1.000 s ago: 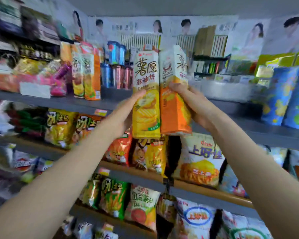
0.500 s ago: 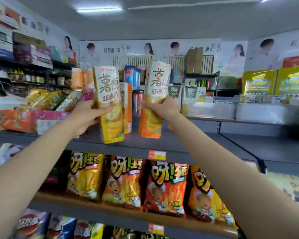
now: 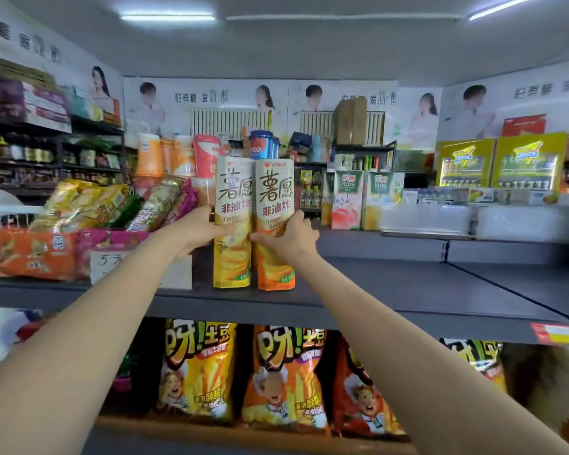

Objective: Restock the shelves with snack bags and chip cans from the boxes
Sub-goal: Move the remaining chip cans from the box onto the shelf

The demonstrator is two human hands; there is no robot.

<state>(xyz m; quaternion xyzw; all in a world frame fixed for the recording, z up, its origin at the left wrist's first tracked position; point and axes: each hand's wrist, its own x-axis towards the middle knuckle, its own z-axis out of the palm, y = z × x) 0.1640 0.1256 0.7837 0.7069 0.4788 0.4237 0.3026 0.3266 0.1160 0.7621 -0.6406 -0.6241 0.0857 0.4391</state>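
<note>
Two tall chip boxes stand upright side by side on the grey top shelf (image 3: 391,287). The yellow chip box (image 3: 232,192) is on the left, and my left hand (image 3: 196,229) grips its left side at mid height. The orange chip box (image 3: 274,195) touches it on the right, with my right hand (image 3: 288,238) wrapped around its front and right side. Both box bottoms rest on the shelf near its front edge.
Left of the boxes sit a white price card (image 3: 112,267) and piled snack bags (image 3: 105,208). Cups and cans (image 3: 260,144) stand behind. Juice cartons (image 3: 347,198) and white trays (image 3: 424,220) line the back right. Chip bags (image 3: 284,372) hang on the shelf below.
Both hands carried the two boxes from mid-air down onto the top shelf and brought them together. The view tilted up and shifted right along the shelf.
</note>
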